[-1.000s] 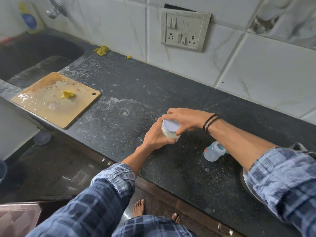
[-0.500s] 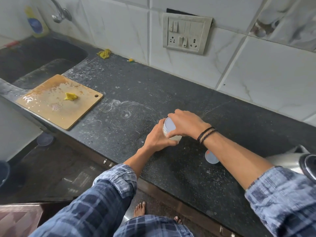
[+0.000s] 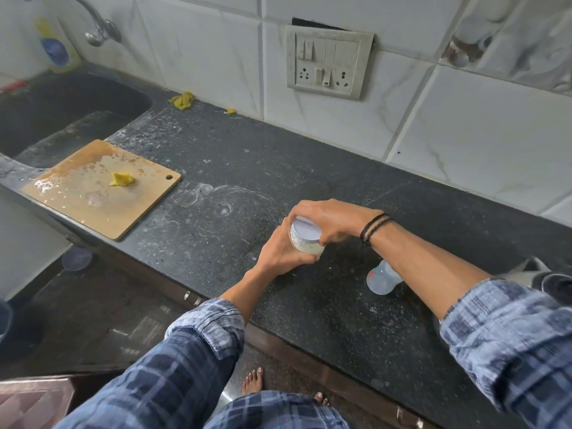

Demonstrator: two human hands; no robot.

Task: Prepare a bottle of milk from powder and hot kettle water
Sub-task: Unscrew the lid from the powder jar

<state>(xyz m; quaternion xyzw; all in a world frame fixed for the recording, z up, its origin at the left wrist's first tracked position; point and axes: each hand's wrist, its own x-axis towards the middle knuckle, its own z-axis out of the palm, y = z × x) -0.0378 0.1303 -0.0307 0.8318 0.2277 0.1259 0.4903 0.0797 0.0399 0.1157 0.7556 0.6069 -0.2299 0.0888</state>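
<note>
- Small white jar (image 3: 308,244) with a pale lid (image 3: 304,228), toward the front-middle of the dark counter (image 3: 309,162). Fingers cover its base, so I cannot tell whether it sits on the counter or is held just off it.
- Jar label too blurred to read; contents not visible.
- Clear baby bottle (image 3: 382,280) on the counter to the right of the jar, near it but apart. Its upper end is hidden under the right forearm, so cap on or off cannot be told.
- Metal vessel (image 3: 534,268) at the right edge, mostly covered by the plaid sleeve (image 3: 510,342); only a grey flank and a dark rim show.
- Left grip (image 3: 283,253): forearm enters from below, fingers and thumb wrapped round the jar's body, clasping it from the near-left side.
- Right grip (image 3: 328,219): arched over the jar from the right, fingertips curled round the lid's rim. Two dark bands (image 3: 373,228) on the wrist.
- Jar lies between the two grips, tilted so the lid faces up and toward the camera; lid seated on the jar.
- Far left: wet wooden cutting board (image 3: 93,199) with a yellow scrap (image 3: 121,179) on it, just beside the dark sink (image 3: 62,113); tap (image 3: 99,30) cut off by the top edge.
- Switch plate (image 3: 329,65) on the tiled wall behind.
</note>
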